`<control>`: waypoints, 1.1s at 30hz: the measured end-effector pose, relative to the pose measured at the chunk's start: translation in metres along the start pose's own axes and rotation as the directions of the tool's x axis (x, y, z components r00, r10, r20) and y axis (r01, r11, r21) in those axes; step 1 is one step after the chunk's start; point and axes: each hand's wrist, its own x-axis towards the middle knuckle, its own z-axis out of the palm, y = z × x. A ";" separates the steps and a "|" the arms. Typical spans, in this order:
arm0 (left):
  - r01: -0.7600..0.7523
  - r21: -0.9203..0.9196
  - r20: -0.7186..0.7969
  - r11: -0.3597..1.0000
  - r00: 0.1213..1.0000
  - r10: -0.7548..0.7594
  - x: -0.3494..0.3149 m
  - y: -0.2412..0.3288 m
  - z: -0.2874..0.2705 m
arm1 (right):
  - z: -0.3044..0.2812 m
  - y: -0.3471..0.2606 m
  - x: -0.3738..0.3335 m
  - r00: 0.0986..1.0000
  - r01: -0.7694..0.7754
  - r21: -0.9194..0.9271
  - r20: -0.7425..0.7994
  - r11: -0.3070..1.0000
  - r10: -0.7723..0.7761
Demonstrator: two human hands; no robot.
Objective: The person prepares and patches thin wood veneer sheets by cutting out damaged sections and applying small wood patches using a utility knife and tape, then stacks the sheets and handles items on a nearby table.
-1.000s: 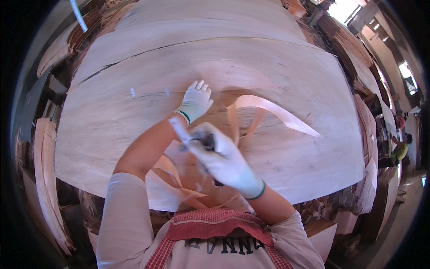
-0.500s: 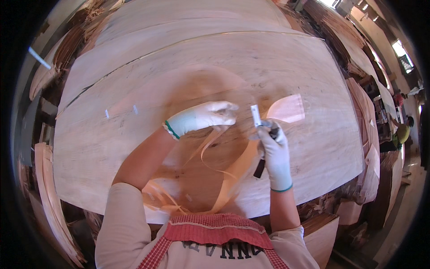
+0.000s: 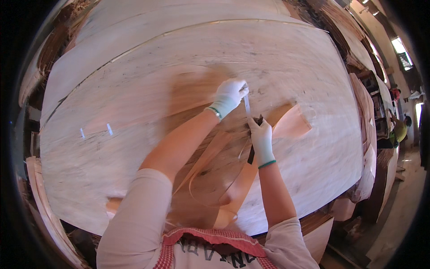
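Observation:
A short white strip of tape point(image 3: 247, 106) stretches between my two gloved hands. My left hand point(image 3: 230, 95) is closed in a pinch at its far end. My right hand point(image 3: 261, 136) is closed round a black-handled tool point(image 3: 251, 155), whose working end is hidden in the fingers. The strip's near end meets that hand. Below both hands lies a wide pale wood veneer sheet point(image 3: 304, 166). A loose peach-coloured veneer strip point(image 3: 292, 122) curls up beside my right hand and runs back toward my body. Thinner veneer offcuts point(image 3: 208, 157) lie under my left forearm.
Two small white tape pieces point(image 3: 109, 129) stick to the sheet at the left. A long thin bowed stick point(image 3: 165, 33) crosses the far side. Stacked veneer point(image 3: 365, 134) lines the right edge, with more at the left point(image 3: 45, 197). Another person point(image 3: 400, 130) is far right.
My left hand has moved forward and right and closed on the tape strip's far end. My right hand has shifted slightly left, still holding the black-handled tool. The view has shifted a little.

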 end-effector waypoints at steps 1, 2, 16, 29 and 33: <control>-0.069 0.072 -0.089 0.995 0.993 0.075 0.012 -0.010 0.010 | 0.002 0.006 0.014 0.999 -0.051 0.040 0.003 0.998 0.051; -0.134 0.148 -0.165 0.980 0.974 0.158 0.022 -0.017 0.019 | 0.004 0.011 0.027 0.994 -0.105 0.083 0.002 0.991 0.105; 0.105 -0.052 0.021 0.993 0.994 -0.104 0.001 -0.046 0.006 | -0.050 -0.067 0.071 0.978 0.196 -0.427 0.155 0.883 -0.141; 0.418 -0.501 -0.212 0.758 0.790 -0.575 -0.191 -0.128 -0.177 | 0.197 -0.029 -0.062 0.852 0.073 -0.142 0.524 0.987 0.012; 0.424 -0.159 -0.370 0.892 0.812 -0.452 -0.141 -0.177 -0.207 | 0.249 0.000 -0.006 0.841 0.348 -0.258 0.511 0.901 -0.179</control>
